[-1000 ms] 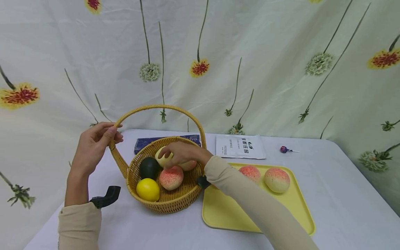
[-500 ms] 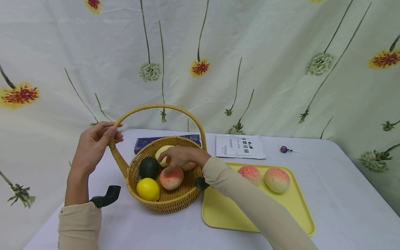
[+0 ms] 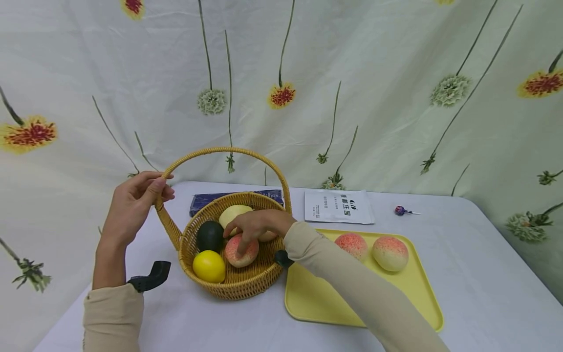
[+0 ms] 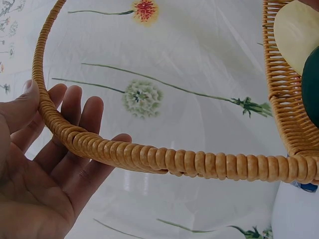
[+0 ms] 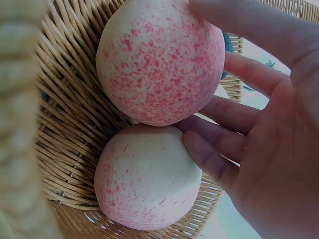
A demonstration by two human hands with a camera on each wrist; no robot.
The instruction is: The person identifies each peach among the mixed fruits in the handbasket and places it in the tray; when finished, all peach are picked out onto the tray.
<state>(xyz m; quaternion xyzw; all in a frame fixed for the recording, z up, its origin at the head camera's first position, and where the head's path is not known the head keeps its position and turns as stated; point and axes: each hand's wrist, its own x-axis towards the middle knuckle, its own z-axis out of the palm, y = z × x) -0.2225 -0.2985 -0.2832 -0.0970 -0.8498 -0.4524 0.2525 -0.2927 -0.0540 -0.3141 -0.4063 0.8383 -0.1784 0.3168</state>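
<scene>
On the left, my left hand (image 3: 132, 205) grips the side of the arched handle (image 3: 225, 149) of a wicker basket (image 3: 237, 292). The left wrist view has the wrapped handle (image 4: 199, 164) between the thumb and fingers of that hand (image 4: 45, 184). Inside the basket, my right hand (image 3: 259, 222) holds a pink-speckled peach (image 3: 241, 255); in the right wrist view the thumb and fingers of the hand (image 5: 279, 134) lie around this peach (image 5: 159, 64), touching a second peach (image 5: 144, 184). A yellow lemon (image 3: 209, 267), dark green fruit (image 3: 209, 236) and pale yellow fruit (image 3: 233, 214) lie beside them.
Right of the basket, a yellow tray (image 3: 325, 298) bears two peaches, one (image 3: 390, 253) fully visible and one (image 3: 352, 244) partly behind my right sleeve. A white packet (image 3: 337, 206), a lollipop (image 3: 399, 210) and a dark blue box (image 3: 204, 199) lie farther back.
My right hand has come down from above the peach, and its thumb now lies over the peach's front. The left hand and the basket have stayed in place.
</scene>
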